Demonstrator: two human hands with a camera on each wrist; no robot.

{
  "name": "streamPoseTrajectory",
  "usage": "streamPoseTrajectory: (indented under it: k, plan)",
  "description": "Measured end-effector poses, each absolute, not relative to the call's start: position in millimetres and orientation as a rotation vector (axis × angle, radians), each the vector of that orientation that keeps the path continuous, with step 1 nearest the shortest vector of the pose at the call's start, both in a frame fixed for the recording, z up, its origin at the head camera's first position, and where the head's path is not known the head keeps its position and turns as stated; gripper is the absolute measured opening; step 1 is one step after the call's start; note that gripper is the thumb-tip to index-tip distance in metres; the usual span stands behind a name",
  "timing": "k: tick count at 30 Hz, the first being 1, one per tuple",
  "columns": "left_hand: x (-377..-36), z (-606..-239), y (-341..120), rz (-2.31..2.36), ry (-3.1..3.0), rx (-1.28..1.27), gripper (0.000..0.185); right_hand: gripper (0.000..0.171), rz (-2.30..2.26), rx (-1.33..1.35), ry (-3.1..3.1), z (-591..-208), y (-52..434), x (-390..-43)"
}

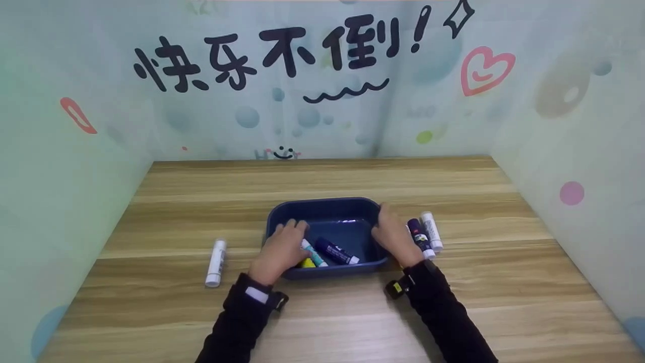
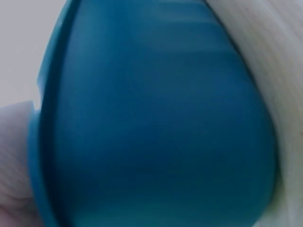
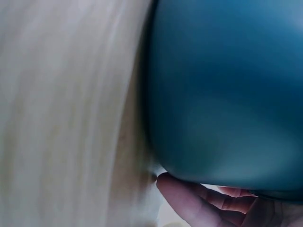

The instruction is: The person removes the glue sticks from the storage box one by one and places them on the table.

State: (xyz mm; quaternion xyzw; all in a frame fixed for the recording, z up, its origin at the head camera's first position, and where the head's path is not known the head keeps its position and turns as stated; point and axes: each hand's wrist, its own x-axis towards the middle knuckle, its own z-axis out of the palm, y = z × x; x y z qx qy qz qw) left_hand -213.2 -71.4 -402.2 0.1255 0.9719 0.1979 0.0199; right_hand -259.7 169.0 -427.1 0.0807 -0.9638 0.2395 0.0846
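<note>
A dark blue plastic basin [image 1: 327, 203] stands on the table. My left hand [image 1: 282, 252] comes over its front left rim, with bent fingers inside; I cannot tell whether they hold a stick. By the left thumb lie a white and teal glue stick [image 1: 314, 253] and a yellow one [image 1: 308, 263], and beside them a dark blue glue stick [image 1: 337, 251] with a white end. My right hand [image 1: 397, 236] grips the basin's right end, thumb at the rim, fingers along the outer wall in the right wrist view. The left wrist view shows mostly the basin's outer wall [image 2: 156, 113].
A white glue stick [image 1: 215, 263] lies left of the basin. Right of my right hand are a dark purple glue stick [image 1: 420, 238] and a white one [image 1: 432, 231], side by side. Printed fabric walls [image 1: 322, 121] enclose the wooden table [image 1: 322, 322] at back and sides.
</note>
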Motion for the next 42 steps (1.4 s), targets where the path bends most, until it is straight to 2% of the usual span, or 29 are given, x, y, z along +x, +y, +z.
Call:
streamPoseTrajectory:
  k: [7,13,25,30,36,42]
  plan:
    - [-208.2,-386.4,-76.4,0.744,2.979,0.392,0.044,0.045,0.722,0.213,-2.892,-426.4,168.9,-260.8]
    - [-198.5,-374.1,-80.9,0.613,2.954,0.498,0.039,0.045,0.753,0.212,-2.908,-425.9,169.4,-261.6]
    - [-192.4,-370.8,-84.6,0.509,2.945,0.584,0.016,0.044,0.695,0.227,-2.883,-428.2,169.9,-260.6]
    - [-195.8,-372.7,-83.6,0.439,2.933,0.54,0.025,0.04,0.701,0.222,-2.872,-428.9,169.2,-261.4]
    - [-197.0,-377.5,-76.7,0.464,2.904,0.46,0.049,0.038,0.702,0.216,-2.873,-428.9,168.9,-262.1]
    - [-197.8,-385.7,-69.4,0.38,2.995,0.489,0.033,0.038,0.722,0.205,-2.887,-427.9,168.5,-261.7]
